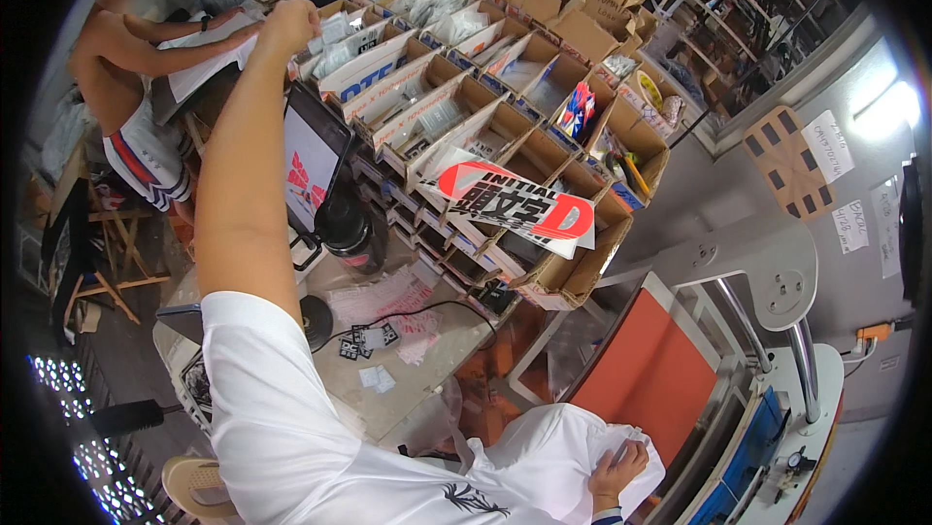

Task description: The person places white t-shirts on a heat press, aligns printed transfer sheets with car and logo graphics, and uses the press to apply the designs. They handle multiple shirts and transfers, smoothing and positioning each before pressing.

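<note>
My left arm reaches far forward and up across the scene. At its end my left hand (290, 28) is closed beside the outer left row of cardboard compartments, with its fingers curled down; whatever is in them is hidden. Small clear-wrapped packets (335, 37) stand in the compartment next to it. Low on the right, my right hand (618, 472) grips a bunched white cloth (558, 442), its fingers bent over the fabric. The cloth lies beside the orange-red pad (641, 370) of a press machine.
A cardboard rack (437, 127) with a red-and-black printed sheet (515, 206) spans the middle. A black tumbler (351, 234) stands by a screen (313, 158). Paper scraps and a cable (427, 310) lie on the table. Another person (121, 64) works at the far left.
</note>
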The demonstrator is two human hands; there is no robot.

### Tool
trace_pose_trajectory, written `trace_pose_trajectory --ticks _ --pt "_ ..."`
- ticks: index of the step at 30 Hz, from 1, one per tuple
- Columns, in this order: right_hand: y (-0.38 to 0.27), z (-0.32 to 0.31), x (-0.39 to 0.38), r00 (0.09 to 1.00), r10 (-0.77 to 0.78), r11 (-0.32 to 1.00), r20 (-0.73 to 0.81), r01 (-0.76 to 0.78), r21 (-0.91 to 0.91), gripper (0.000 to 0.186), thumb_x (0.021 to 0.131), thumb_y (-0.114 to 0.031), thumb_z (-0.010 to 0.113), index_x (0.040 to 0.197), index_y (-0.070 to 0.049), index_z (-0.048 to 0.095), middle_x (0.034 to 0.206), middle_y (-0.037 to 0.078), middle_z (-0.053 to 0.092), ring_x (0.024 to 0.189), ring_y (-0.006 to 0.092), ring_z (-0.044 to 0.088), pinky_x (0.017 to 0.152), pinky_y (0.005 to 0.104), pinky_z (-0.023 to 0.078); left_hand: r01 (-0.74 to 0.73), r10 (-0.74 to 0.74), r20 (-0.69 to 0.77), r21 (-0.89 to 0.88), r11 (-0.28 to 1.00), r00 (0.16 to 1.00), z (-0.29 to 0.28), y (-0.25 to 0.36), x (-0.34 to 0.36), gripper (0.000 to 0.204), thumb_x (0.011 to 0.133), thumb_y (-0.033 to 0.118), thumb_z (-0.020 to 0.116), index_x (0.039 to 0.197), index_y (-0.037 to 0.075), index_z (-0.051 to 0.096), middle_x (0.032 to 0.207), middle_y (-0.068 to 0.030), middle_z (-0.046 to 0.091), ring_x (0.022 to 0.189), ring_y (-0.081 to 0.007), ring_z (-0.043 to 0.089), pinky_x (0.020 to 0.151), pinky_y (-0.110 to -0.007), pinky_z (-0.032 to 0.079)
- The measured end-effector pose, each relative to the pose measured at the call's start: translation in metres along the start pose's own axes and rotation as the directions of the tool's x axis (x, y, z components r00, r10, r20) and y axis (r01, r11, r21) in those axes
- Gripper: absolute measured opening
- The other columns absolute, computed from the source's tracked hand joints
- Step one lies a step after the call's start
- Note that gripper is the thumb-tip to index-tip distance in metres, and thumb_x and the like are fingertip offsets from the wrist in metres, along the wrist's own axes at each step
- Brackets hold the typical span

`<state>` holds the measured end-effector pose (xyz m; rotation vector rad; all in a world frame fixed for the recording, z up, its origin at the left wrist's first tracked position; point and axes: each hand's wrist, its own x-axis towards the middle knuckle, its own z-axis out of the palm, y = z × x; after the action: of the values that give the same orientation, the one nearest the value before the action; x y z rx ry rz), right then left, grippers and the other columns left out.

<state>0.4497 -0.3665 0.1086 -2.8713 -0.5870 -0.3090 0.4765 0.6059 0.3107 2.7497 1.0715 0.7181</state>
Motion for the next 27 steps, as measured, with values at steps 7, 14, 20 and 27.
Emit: trace_pose_trajectory --ticks 7,14,20,27 --pt "-0.005 -0.004 0.001 1.0 0.022 1.0 -0.002 -0.022 0.013 0.052 0.094 -0.039 0.061 0.126 0.001 0.054 0.132 0.025 0.052 0.126 0.0453 0.045 0.108 0.0597 0.032 0.16 -0.155 0.063 -0.082 0.984 0.986 0.019 0.005 -0.02 0.017 0.077 0.005 0.085 0.085 0.001 0.071 0.085 -0.0188 0.075 0.077 -0.0306 0.076 0.071 -0.044 0.058" --pt "-0.002 -0.002 -0.001 0.999 0.016 1.0 -0.028 -0.016 0.002 0.051 0.092 -0.036 0.064 0.126 0.001 0.055 0.132 0.025 0.052 0.125 0.0447 0.045 0.108 0.0589 0.033 0.105 -0.094 0.068 -0.18 0.978 0.993 0.018 0.006 -0.029 0.016 0.079 0.001 0.077 0.094 0.003 0.074 0.094 -0.0191 0.076 0.091 -0.0335 0.076 0.082 -0.042 0.058" --pt "-0.004 -0.002 0.002 0.999 0.017 1.0 -0.028 -0.017 0.013 0.051 0.092 -0.037 0.064 0.125 0.001 0.055 0.132 0.025 0.052 0.125 0.0446 0.045 0.108 0.0585 0.033 0.102 -0.096 0.068 -0.093 0.99 0.993 0.028 -0.01 -0.023 0.026 0.081 -0.002 0.067 0.1 0.007 0.081 0.103 -0.0206 0.077 0.099 -0.0348 0.075 0.089 -0.041 0.058" --pt "-0.005 -0.004 -0.003 0.999 0.026 1.0 -0.039 -0.026 0.015 0.051 0.091 -0.035 0.065 0.125 0.001 0.056 0.132 0.026 0.052 0.126 0.0452 0.045 0.108 0.0593 0.033 0.121 -0.104 0.106 -0.171 0.978 0.989 0.019 0.007 -0.032 0.029 0.084 0.001 0.069 0.109 0.009 0.082 0.106 -0.0198 0.078 0.098 -0.0327 0.077 0.088 -0.039 0.059"
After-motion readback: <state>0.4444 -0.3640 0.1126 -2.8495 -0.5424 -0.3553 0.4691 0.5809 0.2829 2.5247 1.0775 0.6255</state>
